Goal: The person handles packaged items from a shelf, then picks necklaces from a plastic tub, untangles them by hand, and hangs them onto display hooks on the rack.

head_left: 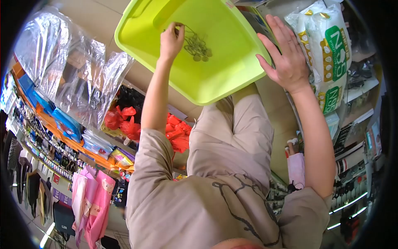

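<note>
My left hand (172, 40) is over a bright lime-green plastic basin (232, 18), its fingers pinched on a thin dark cord. The cord runs to a tangled bundle of thin dark cords or chains with small round discs (196, 46) inside the basin. What exactly the bundle is, I cannot tell. My right hand (286, 58) is open, fingers spread, by the basin's right rim; whether it touches the rim is unclear. The basin sits tilted in view, just beyond my knees.
White and green plastic packages (331, 54) stand at the right. Clear plastic wrapping (70, 54) covers goods at the left. Red plastic bags (178, 133) lie beside my leg. Shelves of packaged goods and pink hanging items (99, 207) line the left side.
</note>
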